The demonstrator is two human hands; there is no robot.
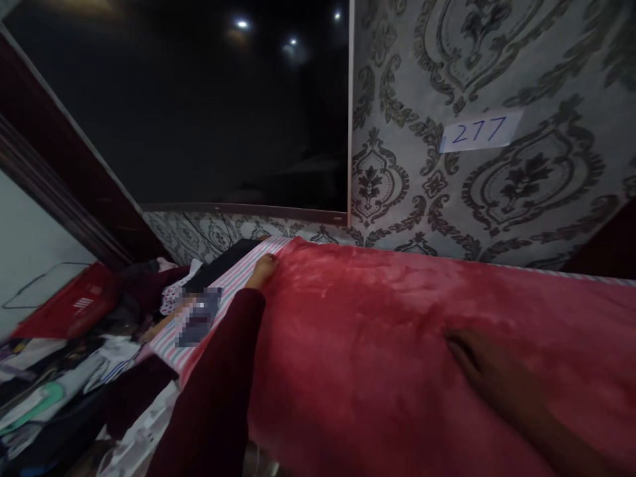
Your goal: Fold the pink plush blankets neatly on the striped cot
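A plush red blanket (348, 331) with a velvety sheen covers most of a long surface before me. Over its far left corner, my left hand (265, 268) is closed, fingers curled on the blanket's edge. My right hand (474, 358) rests lower on the blanket's right half, thumb and fingertips drawn together on the fabric, where small creases show. Beneath the blanket, a striped pink, white and grey cloth (238, 275) shows along the left side. A blurred-out dark item (199, 321) lies on that striped cloth, left of my sleeve.
A large dark television screen (223, 112) hangs on the patterned wall. Right of it, a paper marked 277 (481, 131) is stuck up. Heaped clothes (99, 371) and a red basket or bag (69, 301) are at the left. A black flat object (221, 265) lies beside the striped cloth.
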